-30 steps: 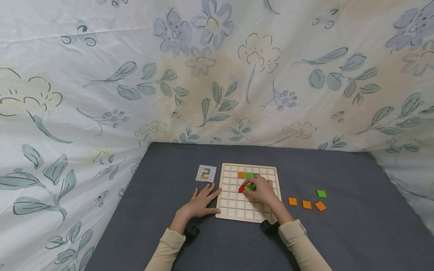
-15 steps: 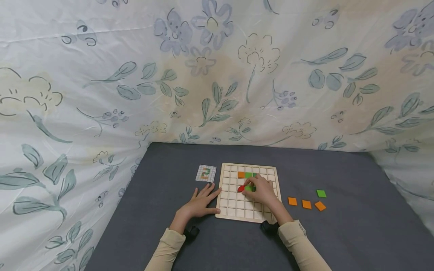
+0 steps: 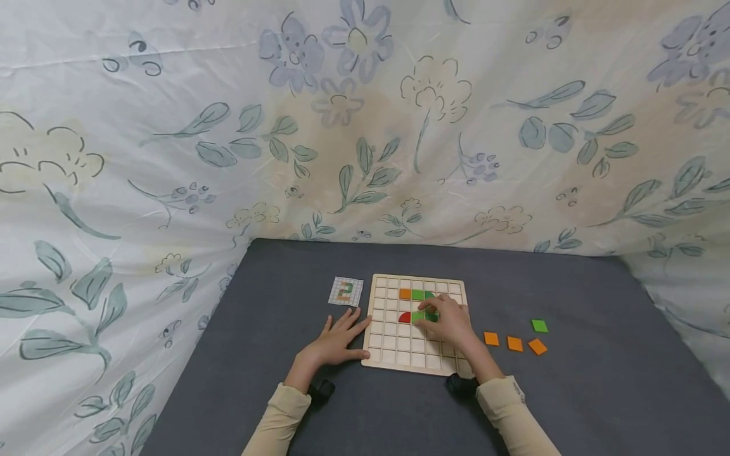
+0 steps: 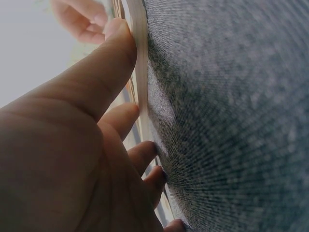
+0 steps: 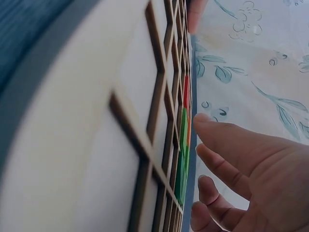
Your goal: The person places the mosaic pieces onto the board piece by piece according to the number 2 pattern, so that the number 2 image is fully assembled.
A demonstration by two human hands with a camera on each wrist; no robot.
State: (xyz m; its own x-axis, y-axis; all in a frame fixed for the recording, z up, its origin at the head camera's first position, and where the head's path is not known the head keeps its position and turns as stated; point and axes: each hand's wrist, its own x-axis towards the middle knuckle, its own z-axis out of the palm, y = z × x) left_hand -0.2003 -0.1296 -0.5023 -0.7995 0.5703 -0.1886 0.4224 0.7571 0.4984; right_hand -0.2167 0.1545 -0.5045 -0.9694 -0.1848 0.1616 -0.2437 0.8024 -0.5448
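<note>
A wooden grid board lies on the dark cloth. In its upper row sit an orange tile, a light green tile and a partly covered dark green piece. Lower down are a red piece with a curved edge, a light green tile and a dark green piece. My right hand hovers over these; the right wrist view shows its loosely bent fingers off the board with nothing between them. My left hand has its fingers spread, thumb and fingertips touching the board's left edge.
A small printed pattern card lies left of the board. To the right are several loose square tiles: orange ones in a row and a light green one. A floral curtain hangs behind the table.
My right hand has drawn slightly to the right and off the lower pieces, uncovering more of the light green tile. The red piece shifted slightly left earlier. My left hand stays put.
</note>
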